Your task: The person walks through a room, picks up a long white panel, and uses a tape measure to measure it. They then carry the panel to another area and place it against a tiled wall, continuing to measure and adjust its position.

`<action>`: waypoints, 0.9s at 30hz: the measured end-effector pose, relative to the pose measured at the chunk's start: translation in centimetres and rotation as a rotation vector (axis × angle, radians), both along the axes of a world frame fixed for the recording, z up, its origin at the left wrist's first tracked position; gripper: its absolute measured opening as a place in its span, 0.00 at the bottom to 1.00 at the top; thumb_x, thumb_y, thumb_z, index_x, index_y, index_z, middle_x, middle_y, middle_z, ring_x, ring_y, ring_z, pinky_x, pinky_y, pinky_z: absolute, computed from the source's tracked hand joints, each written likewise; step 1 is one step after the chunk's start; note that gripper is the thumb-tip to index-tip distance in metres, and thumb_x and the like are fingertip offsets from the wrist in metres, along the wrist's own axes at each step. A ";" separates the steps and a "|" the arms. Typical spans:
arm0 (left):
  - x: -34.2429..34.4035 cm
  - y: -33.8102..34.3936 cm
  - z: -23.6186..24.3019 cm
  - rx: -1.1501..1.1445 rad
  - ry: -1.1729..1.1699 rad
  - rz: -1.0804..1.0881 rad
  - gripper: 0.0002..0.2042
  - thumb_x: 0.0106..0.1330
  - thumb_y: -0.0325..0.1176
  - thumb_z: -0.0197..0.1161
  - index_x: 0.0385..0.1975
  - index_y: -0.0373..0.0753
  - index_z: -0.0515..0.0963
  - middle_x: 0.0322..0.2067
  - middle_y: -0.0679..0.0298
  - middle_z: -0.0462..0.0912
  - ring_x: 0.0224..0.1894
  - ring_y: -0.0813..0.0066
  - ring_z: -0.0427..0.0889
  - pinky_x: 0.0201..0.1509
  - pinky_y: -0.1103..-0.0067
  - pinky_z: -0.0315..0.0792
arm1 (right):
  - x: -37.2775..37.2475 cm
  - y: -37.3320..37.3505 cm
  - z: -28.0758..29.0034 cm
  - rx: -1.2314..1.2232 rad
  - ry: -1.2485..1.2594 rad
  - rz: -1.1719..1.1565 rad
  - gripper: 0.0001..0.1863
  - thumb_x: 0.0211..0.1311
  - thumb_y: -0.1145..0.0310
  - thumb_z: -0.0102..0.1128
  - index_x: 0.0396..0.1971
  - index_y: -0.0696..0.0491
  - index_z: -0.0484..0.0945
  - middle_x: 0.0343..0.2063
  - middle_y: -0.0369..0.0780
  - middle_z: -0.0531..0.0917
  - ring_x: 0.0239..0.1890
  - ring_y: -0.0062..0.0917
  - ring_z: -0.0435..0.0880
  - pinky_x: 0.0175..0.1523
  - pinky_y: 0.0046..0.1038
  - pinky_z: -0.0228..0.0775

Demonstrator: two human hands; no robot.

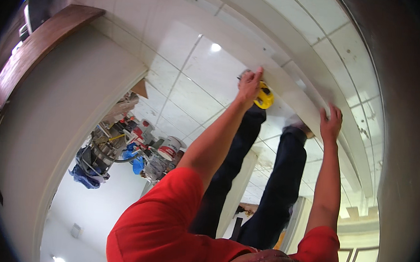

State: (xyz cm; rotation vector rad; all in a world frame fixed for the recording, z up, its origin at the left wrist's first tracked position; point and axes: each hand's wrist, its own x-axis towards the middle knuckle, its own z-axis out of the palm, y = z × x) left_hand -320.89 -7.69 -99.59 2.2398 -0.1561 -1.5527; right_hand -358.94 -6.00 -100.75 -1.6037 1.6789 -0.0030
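Note:
My left hand [250, 88] is closed round a yellow-and-black tape measure [265, 97], beside the near edge of a long white board [291, 88]. A small grey metallic part shows by its fingers. My right hand [331, 124] rests on the same board farther right, its fingers slightly spread and bent over the surface. The board runs slantwise from the upper middle toward the lower right. Narrower white strips lie along its far side. Exactly how the left fingers grip the tape measure is partly hidden.
White floor tiles [193, 98] with dirt marks surround the board. At left, beyond a pale panel [76, 87] with a brown wooden top [46, 37], stand buckets [170, 147], bags and piled tools. My legs in dark trousers [277, 184] are close to the board.

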 end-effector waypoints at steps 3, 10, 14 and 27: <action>-2.6 -0.7 6.5 -0.065 0.087 0.092 0.24 0.77 0.56 0.59 0.40 0.35 0.81 0.31 0.66 0.79 0.33 0.78 0.78 0.39 0.78 0.74 | 2.8 -3.7 0.7 -0.210 0.165 0.004 0.43 0.55 0.43 0.76 0.68 0.49 0.72 0.62 0.47 0.74 0.65 0.45 0.72 0.68 0.48 0.65; -6.7 3.0 13.9 0.041 0.090 0.164 0.24 0.79 0.54 0.57 0.42 0.33 0.82 0.31 0.67 0.81 0.34 0.81 0.76 0.39 0.80 0.72 | 5.6 -8.2 -0.9 -0.125 0.367 -0.107 0.48 0.47 0.39 0.80 0.67 0.44 0.72 0.61 0.44 0.74 0.64 0.42 0.72 0.69 0.48 0.63; -9.0 3.7 16.1 0.048 0.109 0.181 0.25 0.79 0.54 0.57 0.41 0.33 0.83 0.32 0.68 0.81 0.34 0.82 0.76 0.39 0.80 0.71 | 5.3 -8.6 -0.7 -0.132 0.406 -0.033 0.48 0.46 0.37 0.80 0.66 0.45 0.73 0.60 0.44 0.75 0.64 0.42 0.73 0.69 0.48 0.63; -9.5 2.1 16.6 -0.004 0.290 0.208 0.21 0.78 0.48 0.61 0.46 0.32 0.84 0.30 0.69 0.82 0.32 0.84 0.72 0.37 0.80 0.70 | 13.5 -14.6 -1.5 -0.209 0.286 0.258 0.48 0.49 0.37 0.78 0.67 0.45 0.71 0.60 0.44 0.73 0.63 0.43 0.72 0.68 0.46 0.64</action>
